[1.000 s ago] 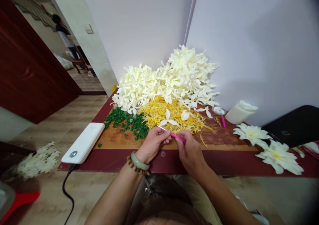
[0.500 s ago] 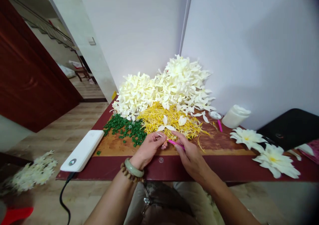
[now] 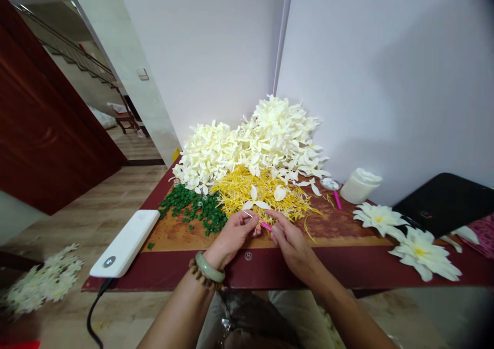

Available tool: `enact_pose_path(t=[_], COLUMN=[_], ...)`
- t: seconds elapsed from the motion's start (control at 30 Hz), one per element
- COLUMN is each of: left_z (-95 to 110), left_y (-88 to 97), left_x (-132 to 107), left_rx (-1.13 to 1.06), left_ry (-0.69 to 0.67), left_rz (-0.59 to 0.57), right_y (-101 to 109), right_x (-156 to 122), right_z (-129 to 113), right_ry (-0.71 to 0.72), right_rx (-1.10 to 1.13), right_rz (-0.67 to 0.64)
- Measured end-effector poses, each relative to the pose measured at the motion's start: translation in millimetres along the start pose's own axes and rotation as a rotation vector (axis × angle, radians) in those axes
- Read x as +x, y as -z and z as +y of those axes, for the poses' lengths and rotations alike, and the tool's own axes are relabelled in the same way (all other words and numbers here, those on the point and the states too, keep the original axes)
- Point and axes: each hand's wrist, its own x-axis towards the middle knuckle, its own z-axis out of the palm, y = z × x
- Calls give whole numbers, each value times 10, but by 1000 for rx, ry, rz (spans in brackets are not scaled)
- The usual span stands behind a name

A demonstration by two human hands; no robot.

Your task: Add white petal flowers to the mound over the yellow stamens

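My left hand [image 3: 234,236], with a jade bangle and bead bracelet on its wrist, is pinched shut at the tip of a thin metal needle with a pink handle [image 3: 264,226]. My right hand [image 3: 290,240] is closed round that pink handle. Both hands meet just above the table's near edge, in front of a heap of yellow stamen strands [image 3: 262,192]. What the left fingertips pinch is too small to make out. A pile of green beads [image 3: 195,206] lies to the left of the hands.
A big heap of white petals [image 3: 254,143] fills the back of the table [image 3: 347,266] against the wall. Two finished white flowers [image 3: 401,233] lie at right beside a white jar [image 3: 358,186] and a second pink tool [image 3: 337,199]. A white power bank [image 3: 125,242] with cable sits left.
My hands kept their pinch on the needle tool, with the right hand sliding closer to the left. The camera tilted up a little, so everything sits lower in view.
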Motion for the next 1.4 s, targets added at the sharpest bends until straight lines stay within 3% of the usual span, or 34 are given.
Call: enact_pose_path(t=[0.17,0.4,0.5,0.7,0.83,1.0,1.07,1.2,1.4], left_z=[22,-25,-47,-14,23,42,51,64,-60], left_y=[33,-50,-31,30,26,25,34,-5,-161], left_x=[3,-59,-40,-12,-47,-113,-116,-80,-86], left_rx=[78,-194,-92,214,159,157,120,-124,-246], left_ry=[22,142,139,137,183,252,280,161,147], left_rz=[3,-38,-4,85,-43,-187,-124,93,181], right_y=[26,-83,-120,-64,-38,-41,-28,-20,-119], right_x=[2,39,39,21,-2,-22,-21,-24,-99], right_z=[-12,42,90,58,49,88,73,6,67], right_ry=[-53,-172,-205,-121,15,50,47,37,97], right_rx=[77,360,429,197,-6,-28,-25,-11,-59], right_rz=[-27,23,37,71,113,165,185,156,173])
